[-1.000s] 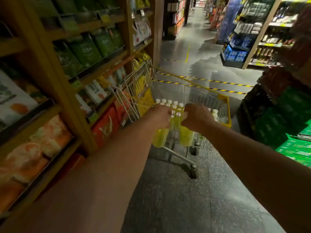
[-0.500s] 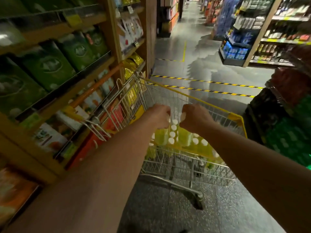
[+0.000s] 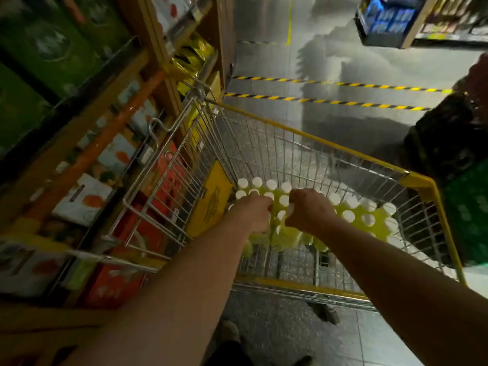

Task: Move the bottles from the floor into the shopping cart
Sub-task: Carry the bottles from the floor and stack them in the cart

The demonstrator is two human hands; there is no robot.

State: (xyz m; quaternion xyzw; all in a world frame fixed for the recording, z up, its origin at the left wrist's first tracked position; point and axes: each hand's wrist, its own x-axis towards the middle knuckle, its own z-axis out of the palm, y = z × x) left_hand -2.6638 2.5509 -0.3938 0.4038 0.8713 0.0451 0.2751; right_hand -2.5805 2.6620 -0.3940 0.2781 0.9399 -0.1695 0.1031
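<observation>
Both hands reach down into the shopping cart (image 3: 317,140). The left hand (image 3: 257,213) and the right hand (image 3: 309,208) each curl tight around tops of yellow bottles (image 3: 369,220) with white caps. The bottles stand packed together inside the cart.

Our left hand (image 3: 257,213) and right hand (image 3: 310,211) grip white-capped yellow bottles (image 3: 367,220) inside the wire shopping cart (image 3: 420,180) beside stocked shelves (image 3: 111,128).

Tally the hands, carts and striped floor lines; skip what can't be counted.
Bare hands: 2 (left hand, right hand)
Yellow-rimmed wire shopping cart: 1
Yellow-and-black striped floor lines: 2
Total: 5
White-capped yellow-green bottles: skipped, hands cover some.
</observation>
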